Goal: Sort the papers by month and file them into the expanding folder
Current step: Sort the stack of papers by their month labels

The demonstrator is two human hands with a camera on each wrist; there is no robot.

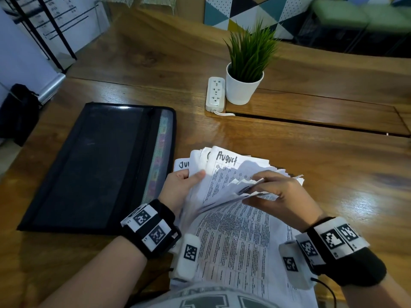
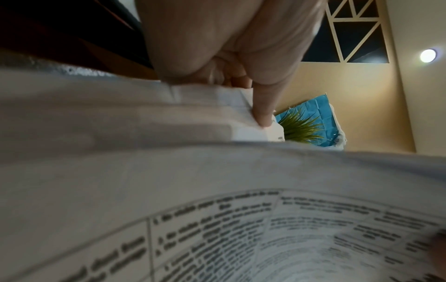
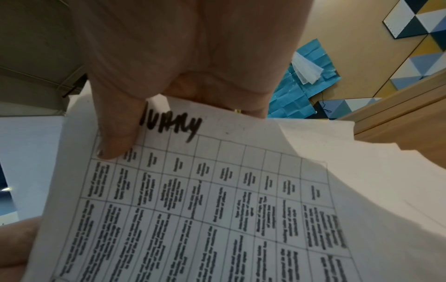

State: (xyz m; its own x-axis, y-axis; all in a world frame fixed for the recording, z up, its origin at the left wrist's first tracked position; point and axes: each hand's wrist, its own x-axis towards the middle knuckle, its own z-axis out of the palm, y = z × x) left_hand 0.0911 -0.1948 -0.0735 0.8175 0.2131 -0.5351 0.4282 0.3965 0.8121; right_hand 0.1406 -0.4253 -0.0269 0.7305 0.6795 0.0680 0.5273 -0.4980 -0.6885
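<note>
A stack of printed papers (image 1: 231, 230) with handwritten month names sits in front of me; one sheet reads "August" (image 1: 226, 158). My left hand (image 1: 184, 181) grips the stack's upper left edge, thumb on top (image 2: 263, 112). My right hand (image 1: 275, 192) pinches a bunch of sheets lifted off the stack. In the right wrist view its thumb (image 3: 115, 137) presses a sheet (image 3: 193, 200) whose heading ends in "uary". The black expanding folder (image 1: 97, 165) lies shut and flat on the table to the left, its coloured tabs showing along the right side.
A wooden table (image 1: 333, 174) carries a white power strip (image 1: 215, 94) and a potted green plant (image 1: 245, 70) beyond the papers. A dark bag (image 1: 19, 112) sits off the table's left edge. A recessed slot (image 1: 311, 125) runs at the right.
</note>
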